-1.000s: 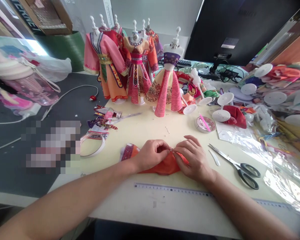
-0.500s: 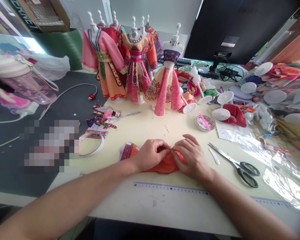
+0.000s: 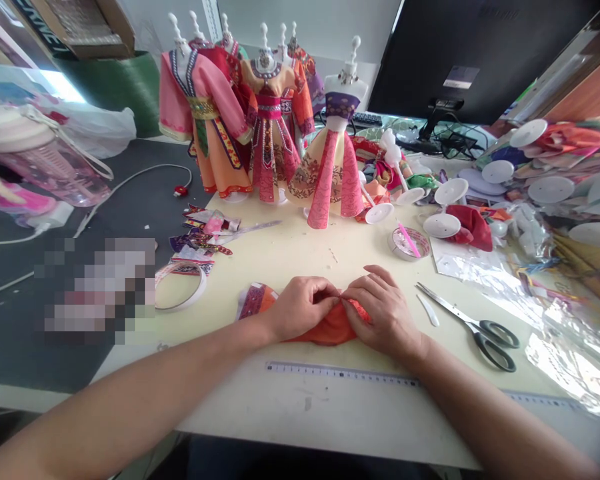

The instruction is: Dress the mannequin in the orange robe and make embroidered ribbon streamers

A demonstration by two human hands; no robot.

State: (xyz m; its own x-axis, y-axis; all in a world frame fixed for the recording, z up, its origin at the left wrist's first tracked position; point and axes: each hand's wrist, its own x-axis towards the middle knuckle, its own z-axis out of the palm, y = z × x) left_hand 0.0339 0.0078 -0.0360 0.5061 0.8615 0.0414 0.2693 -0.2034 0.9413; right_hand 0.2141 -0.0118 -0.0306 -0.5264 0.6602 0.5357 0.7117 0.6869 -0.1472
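Lying nearest, on the near side of the orange fabric (image 3: 323,330), a marked ruler (image 3: 341,375) runs sideways beneath the right forearm (image 3: 480,407). The orange fabric rests on the table (image 3: 260,413) under both hands. At its far edge the left hand (image 3: 303,308) pinches with thumb and forefinger pressed together; the right hand (image 3: 384,312) pinches just beside, its other fingers loosely bent. Whether a needle sits between them is too small to tell. A purple patterned band (image 3: 254,301) at the fabric's left end looks joined already; the pinched edge seems mid-work, and what else is left cannot be told. Scissors (image 3: 473,323) lie right of the fabric, a white tape roll (image 3: 203,283) to its left. Well beyond the fabric, mannequins, including one in a strapless gown (image 3: 330,173), wear outfits that look mostly assembled; the fabric is on none.
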